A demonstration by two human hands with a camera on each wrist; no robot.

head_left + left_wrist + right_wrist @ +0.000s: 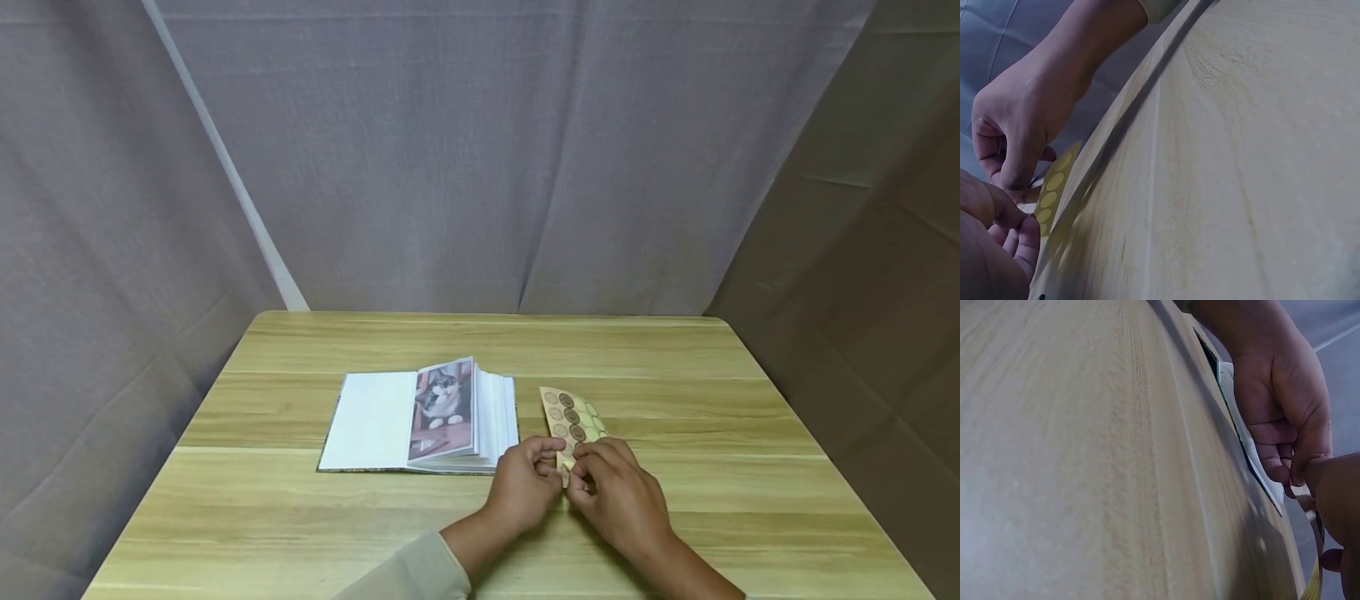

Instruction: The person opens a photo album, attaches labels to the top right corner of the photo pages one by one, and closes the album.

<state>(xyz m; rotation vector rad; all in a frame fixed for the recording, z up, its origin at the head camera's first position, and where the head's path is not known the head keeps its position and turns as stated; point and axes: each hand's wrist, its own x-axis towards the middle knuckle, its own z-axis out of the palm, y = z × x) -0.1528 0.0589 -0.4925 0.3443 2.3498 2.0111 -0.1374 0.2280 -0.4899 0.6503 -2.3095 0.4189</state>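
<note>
A sheet of round stickers point(568, 414) is held up at a slant above the table, just right of the photo album. My left hand point(525, 483) pinches its near left edge between thumb and fingertips. Close beside it, my right hand point(622, 496) pinches the sheet's near end with thumb and forefinger. Yellow circles show on the sticker sheet point(1049, 194) in the left wrist view. The fingertips hide the pinched part, and I cannot tell whether a sticker is lifted there.
An open photo album point(371, 421) lies left of the hands, its raised page showing a cat photo point(442, 408). Its cover edge is near my left hand. The wooden table point(300, 533) is bordered by grey curtains point(420, 167) at the back and sides.
</note>
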